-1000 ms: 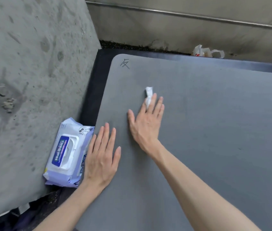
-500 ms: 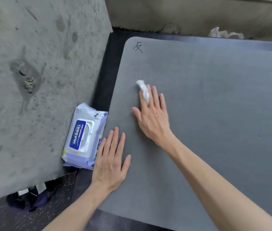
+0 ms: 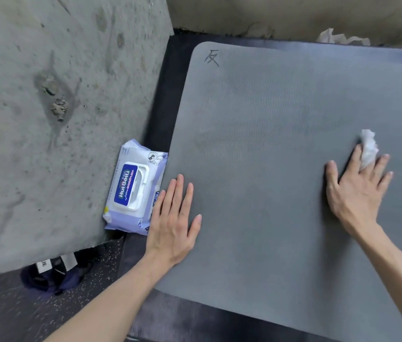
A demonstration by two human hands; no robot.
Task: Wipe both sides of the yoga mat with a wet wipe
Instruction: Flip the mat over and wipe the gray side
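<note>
Grey yoga mat [image 3: 281,156] on dark floor [image 3: 17,314], concrete wall [image 3: 47,119] alongside

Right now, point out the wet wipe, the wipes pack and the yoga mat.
wet wipe [image 3: 368,147], head view, crumpled white middle.
wipes pack [image 3: 131,186], head view, blue lid label.
yoga mat [image 3: 256,144], head view, bare grey surface.

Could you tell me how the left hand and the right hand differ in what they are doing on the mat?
The left hand lies bare on the mat near its left edge, beside the wipe pack; the right hand is farther right. The left hand holds nothing; the right hand presses a crumpled wipe under its fingers. Both lie flat, palm down, fingers straight.
</note>
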